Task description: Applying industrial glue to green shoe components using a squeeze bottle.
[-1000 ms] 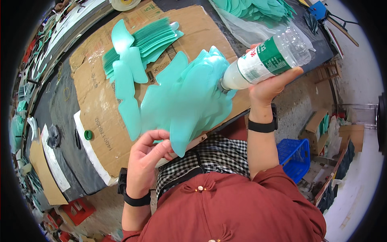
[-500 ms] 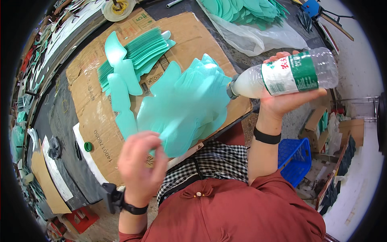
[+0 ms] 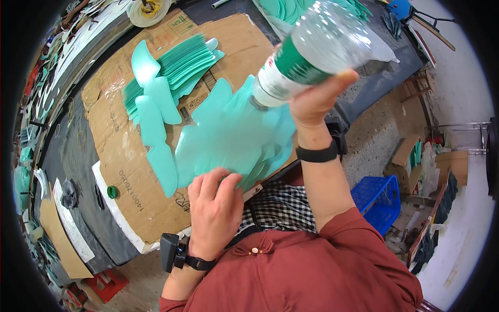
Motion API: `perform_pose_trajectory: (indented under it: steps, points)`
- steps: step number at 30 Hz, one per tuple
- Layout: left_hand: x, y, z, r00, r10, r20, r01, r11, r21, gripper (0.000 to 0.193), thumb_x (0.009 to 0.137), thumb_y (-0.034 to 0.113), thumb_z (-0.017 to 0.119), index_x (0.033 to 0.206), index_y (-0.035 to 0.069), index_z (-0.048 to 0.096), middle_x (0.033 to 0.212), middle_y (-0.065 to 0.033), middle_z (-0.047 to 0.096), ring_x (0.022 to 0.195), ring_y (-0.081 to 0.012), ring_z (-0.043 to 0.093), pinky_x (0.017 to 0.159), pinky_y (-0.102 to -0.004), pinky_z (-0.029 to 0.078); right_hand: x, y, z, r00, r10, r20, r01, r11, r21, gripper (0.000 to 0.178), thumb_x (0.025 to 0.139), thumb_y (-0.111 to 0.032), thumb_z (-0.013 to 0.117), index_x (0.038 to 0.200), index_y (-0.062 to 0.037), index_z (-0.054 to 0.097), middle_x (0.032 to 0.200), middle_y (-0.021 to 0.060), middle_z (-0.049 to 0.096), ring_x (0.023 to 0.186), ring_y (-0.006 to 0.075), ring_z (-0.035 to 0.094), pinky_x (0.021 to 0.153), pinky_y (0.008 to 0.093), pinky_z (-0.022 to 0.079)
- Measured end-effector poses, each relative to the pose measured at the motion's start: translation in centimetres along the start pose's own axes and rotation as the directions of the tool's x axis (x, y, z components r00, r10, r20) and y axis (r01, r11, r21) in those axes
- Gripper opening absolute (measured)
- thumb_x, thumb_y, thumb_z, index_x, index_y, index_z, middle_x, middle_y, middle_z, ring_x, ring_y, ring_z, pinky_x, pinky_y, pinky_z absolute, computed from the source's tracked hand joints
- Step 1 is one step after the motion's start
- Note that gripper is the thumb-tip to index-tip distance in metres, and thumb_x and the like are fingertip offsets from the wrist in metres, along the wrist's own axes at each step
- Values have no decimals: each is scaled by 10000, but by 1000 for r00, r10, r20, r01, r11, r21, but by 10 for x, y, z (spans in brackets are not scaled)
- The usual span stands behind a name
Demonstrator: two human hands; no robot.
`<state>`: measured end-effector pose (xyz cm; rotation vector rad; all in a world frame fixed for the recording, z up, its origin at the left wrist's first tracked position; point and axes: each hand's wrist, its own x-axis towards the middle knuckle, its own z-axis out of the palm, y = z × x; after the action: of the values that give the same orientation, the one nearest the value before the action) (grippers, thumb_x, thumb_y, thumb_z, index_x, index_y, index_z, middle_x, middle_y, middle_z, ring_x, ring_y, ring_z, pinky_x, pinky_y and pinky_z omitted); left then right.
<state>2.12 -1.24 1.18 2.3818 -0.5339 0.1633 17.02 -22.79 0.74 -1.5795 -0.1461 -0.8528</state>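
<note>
My right hand (image 3: 322, 101) is wrapped round a clear plastic bottle (image 3: 338, 39) with a green and white label. Its neck end tilts down over a fanned pile of teal shoe-insole-like sheets (image 3: 228, 125), and whitish contents show near the neck. At the near edge of that pile is my left hand (image 3: 215, 210), its fingers curled and closed. Their tips are hidden, so what they grip, if anything, cannot be seen. Left of the pile lie overlapping single teal pieces (image 3: 154, 114), beside a tight stack of teal sheets (image 3: 189, 62).
A cardboard sheet (image 3: 130, 156) lies under the pieces on the dark table (image 3: 73, 140). Near its left edge sits a green bottle cap (image 3: 112, 192). More teal pieces lie on plastic film (image 3: 382, 49) at the back. A blue crate (image 3: 377, 200) stands at the right.
The bottle has swung left and tipped more steeply, neck down over the fanned sheets. My left hand has moved right to the pile's near edge.
</note>
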Motion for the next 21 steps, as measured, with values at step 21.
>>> perform_pose_trajectory:
  steps: [21]
  points:
    - [-2,-6,-6,997,-51,53,57,990,-129,318,811,40,767,1121,53,694,1132,-110,617,957,-323,578,816,-413,489,13,4,-15,973,213,-91,-164,912,376,987,908,-889,196,1213,-34,585,944,142,717,848,273,713,799,418,593]
